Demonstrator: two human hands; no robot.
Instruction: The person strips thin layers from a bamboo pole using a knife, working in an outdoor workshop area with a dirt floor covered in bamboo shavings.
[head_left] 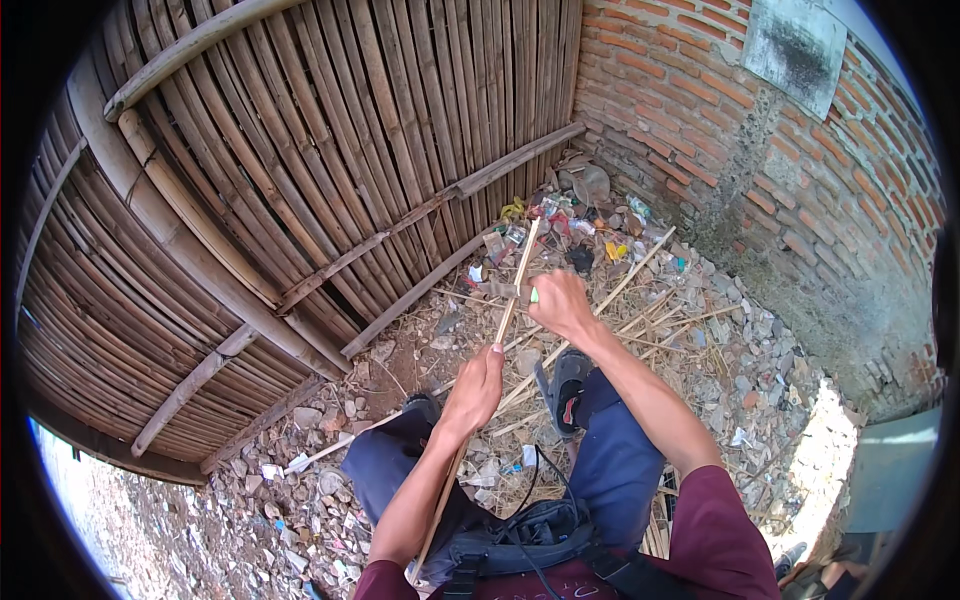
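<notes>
My left hand is closed round a long, pale bamboo strip. The strip slants up and away from me, and its lower part runs back under my left forearm toward my waist. Above and to the right, my right hand grips a knife, with a bit of green showing at its handle. The blade points left and lies across the strip, against it, a short way below its far end. Most of the handle is hidden inside my fist.
Several split bamboo strips and shavings lie on the stony ground around my shoes. Coloured litter gathers in the far corner. A bamboo slat wall rises on the left, a brick wall on the right. A strap and cables cross my lap.
</notes>
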